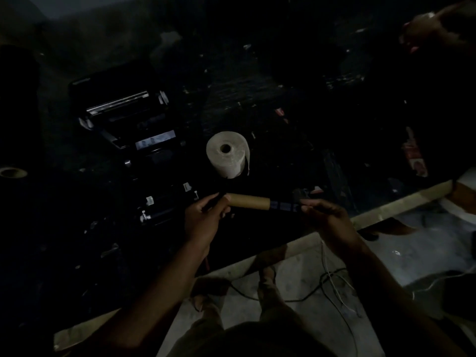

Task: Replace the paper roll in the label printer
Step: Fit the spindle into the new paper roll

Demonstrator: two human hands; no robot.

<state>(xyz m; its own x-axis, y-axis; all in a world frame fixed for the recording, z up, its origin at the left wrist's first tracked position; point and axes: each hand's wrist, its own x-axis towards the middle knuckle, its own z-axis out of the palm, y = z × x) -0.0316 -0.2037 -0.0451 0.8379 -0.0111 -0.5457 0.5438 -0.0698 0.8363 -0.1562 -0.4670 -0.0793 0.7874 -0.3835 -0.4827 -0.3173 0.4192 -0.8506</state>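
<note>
Both hands grip the spent cardboard core (249, 201) on its dark spindle (284, 206): left hand (206, 215), right hand (325, 215). Next, likely slide it off for the fresh paper roll (226, 153).

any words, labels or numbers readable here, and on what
None can be read; the picture is very dark.
Pale strip on the front of the open printer: marks too blurred to read.
Red and white packet at the table's right side: print too blurred to read.
Paper roll and cardboard tube: no print visible.
</note>
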